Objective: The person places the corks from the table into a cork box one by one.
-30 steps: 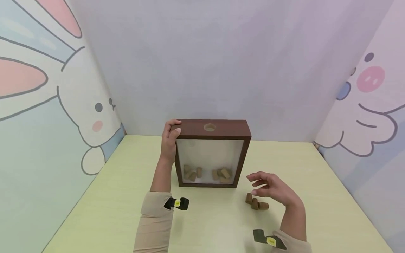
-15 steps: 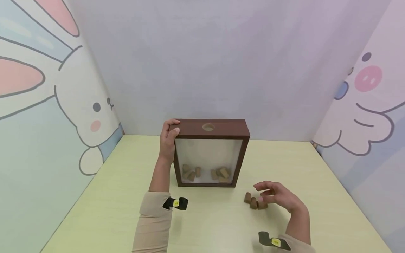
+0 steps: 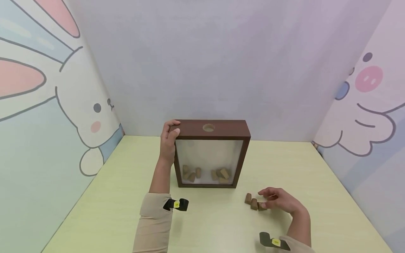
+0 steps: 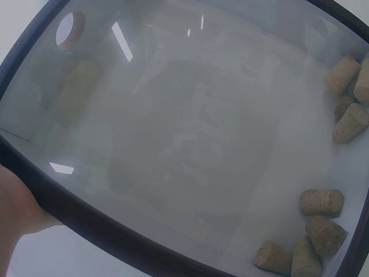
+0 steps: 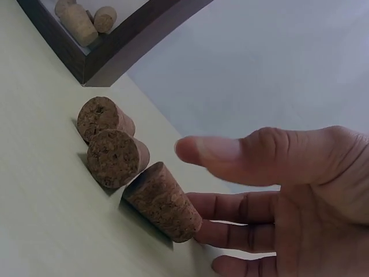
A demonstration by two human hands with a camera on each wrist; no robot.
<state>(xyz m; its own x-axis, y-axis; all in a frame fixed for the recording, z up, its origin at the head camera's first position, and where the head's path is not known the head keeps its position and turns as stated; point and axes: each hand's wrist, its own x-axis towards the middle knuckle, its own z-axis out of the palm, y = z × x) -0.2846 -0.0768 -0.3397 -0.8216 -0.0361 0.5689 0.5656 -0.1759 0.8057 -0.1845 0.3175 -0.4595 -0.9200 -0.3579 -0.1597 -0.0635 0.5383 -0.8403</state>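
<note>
A dark brown wooden frame box (image 3: pixel 212 133) with a clear front and a round hole in its top stands upright on the table. My left hand (image 3: pixel 168 144) grips its upper left corner. Inside, several cork stoppers (image 4: pixel 326 235) lie in two heaps along the bottom. Outside, to the right of the box, three more corks sit close together: a far cork (image 5: pixel 102 118), a middle cork (image 5: pixel 115 158) and a near cork (image 5: pixel 164 205). My right hand (image 3: pixel 280 201) is at the near one, fingertips at its far side and thumb held apart above it.
The pale yellow-green table (image 3: pixel 110 211) spreads around the box. A light curtain-like backdrop (image 3: pixel 209 63) rises behind it. Side panels with a cartoon rabbit (image 3: pixel 79 95) and a pig (image 3: pixel 370 112) stand left and right.
My right hand has moved right and down from above the loose corks to the rightmost one. The left hand and the box stay in place.
</note>
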